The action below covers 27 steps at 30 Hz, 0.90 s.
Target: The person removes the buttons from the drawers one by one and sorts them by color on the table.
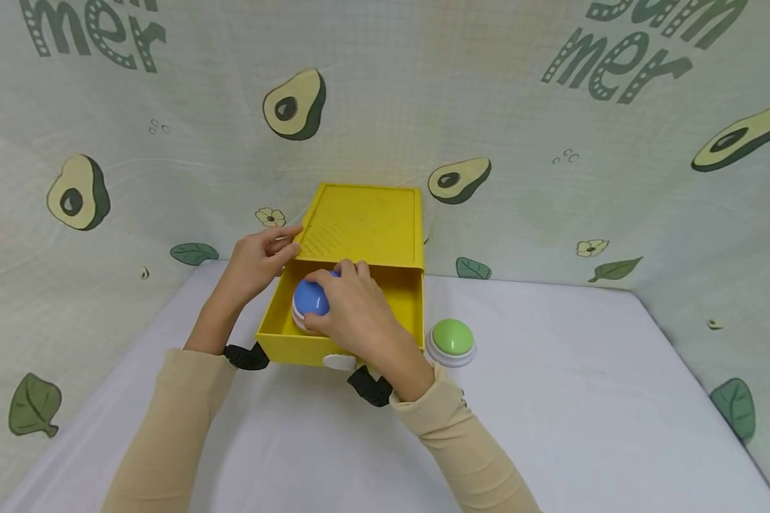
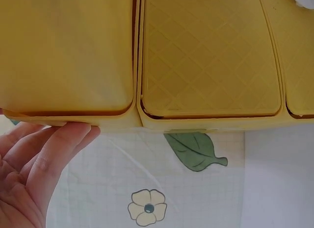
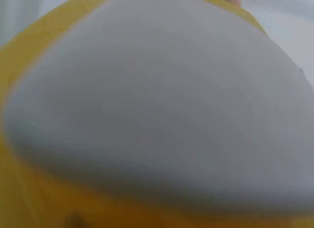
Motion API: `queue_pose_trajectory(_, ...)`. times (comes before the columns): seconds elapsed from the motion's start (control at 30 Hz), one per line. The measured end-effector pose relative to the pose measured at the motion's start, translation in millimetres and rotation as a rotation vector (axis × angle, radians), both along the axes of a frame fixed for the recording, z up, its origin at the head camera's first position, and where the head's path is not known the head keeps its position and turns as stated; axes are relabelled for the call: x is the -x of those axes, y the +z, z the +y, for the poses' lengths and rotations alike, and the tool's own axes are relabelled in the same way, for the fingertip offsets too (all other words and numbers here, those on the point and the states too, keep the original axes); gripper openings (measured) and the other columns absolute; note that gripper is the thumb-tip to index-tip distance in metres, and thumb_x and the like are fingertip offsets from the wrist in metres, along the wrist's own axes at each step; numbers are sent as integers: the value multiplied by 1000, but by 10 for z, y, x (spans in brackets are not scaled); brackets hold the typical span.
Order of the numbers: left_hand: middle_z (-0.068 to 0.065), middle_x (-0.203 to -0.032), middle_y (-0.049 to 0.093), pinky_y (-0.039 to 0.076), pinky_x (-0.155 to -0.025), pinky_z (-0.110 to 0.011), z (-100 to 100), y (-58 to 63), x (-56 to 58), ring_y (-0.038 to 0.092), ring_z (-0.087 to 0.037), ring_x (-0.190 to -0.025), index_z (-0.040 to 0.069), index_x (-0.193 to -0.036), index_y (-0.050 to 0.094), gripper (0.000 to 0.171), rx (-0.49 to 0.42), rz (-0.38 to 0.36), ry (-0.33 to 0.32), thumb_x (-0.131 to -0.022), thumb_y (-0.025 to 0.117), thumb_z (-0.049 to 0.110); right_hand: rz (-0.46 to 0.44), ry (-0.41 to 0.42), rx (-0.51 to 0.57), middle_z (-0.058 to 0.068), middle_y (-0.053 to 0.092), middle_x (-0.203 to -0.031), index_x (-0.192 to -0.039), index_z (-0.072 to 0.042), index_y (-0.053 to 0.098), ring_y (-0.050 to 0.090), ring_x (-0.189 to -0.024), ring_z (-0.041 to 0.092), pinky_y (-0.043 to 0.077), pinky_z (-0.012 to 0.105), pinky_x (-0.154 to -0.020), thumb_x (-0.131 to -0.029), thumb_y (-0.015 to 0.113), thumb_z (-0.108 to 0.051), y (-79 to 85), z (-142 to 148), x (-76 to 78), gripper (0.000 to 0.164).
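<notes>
A yellow drawer box (image 1: 366, 224) stands at the back of the table with its top drawer (image 1: 295, 349) pulled out. Inside the drawer, toward its left side, is a blue dome-topped button (image 1: 311, 298) on a white base. My right hand (image 1: 359, 310) grips the blue button from above, covering its right part. With fairly straight fingers, my left hand (image 1: 257, 263) touches the left side of the box; in the left wrist view its fingertips (image 2: 78, 132) rest against the yellow edge. A white knob (image 1: 339, 362) sits on the drawer front; a blurred white shape (image 3: 162, 105) fills the right wrist view.
A green dome-topped button (image 1: 452, 337) on a white base stands on the table just right of the drawer. Behind the box hangs a cloth (image 1: 372, 121) printed with avocados and leaves. White cloth (image 1: 552, 399) covers the table. Black straps (image 1: 371, 387) show near both wrists.
</notes>
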State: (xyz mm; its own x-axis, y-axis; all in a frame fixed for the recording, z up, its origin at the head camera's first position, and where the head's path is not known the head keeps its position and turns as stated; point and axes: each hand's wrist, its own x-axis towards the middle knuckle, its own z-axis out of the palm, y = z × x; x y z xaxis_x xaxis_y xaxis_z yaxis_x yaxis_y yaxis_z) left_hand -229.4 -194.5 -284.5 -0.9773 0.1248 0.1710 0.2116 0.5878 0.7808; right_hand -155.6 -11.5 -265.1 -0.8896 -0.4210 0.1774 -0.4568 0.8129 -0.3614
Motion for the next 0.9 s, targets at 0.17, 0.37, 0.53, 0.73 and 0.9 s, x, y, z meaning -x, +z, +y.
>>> queue_pose_trajectory(0.17,-13,-136,51,50,-90,-45,13,-20,14,54,-28,-120,12,-137,47,46,4,6,-7,-95,52,30,24,-2,35,11,51,-125,-126,-22,58,44,-106,23,51,33,-84,-81,68,-38,12,34,-20,48)
queue_pose_trajectory(0.37,-13,-136,51,50,-89,-45,10,-14,14,54,-28,-120,13,-137,47,46,6,11,-7,-94,52,30,47,-4,80,11,50,-127,-126,-25,57,44,-107,24,51,35,-83,-81,67,-38,63,80,-55,48)
queue_pose_trajectory(0.53,-13,-137,50,51,-88,-45,-5,-4,3,54,-29,-119,13,-137,47,46,18,10,0,-95,52,31,63,-5,133,10,50,-127,-126,-27,57,43,-108,24,52,35,-81,-81,66,-39,126,135,-107,48)
queue_pose_trajectory(0.73,-13,-136,51,51,-88,-45,5,4,0,55,-29,-119,12,-136,48,46,16,11,10,-94,52,31,86,-7,225,5,49,-126,-124,-29,58,41,-110,21,53,35,-81,-80,67,-38,181,252,-178,45)
queue_pose_trajectory(0.9,-14,-136,51,51,-88,-45,6,-8,9,54,-30,-119,12,-137,47,46,9,8,9,-95,52,31,132,-6,308,4,49,-122,-120,-29,61,41,-108,20,55,35,-79,-78,69,-35,207,379,-237,43)
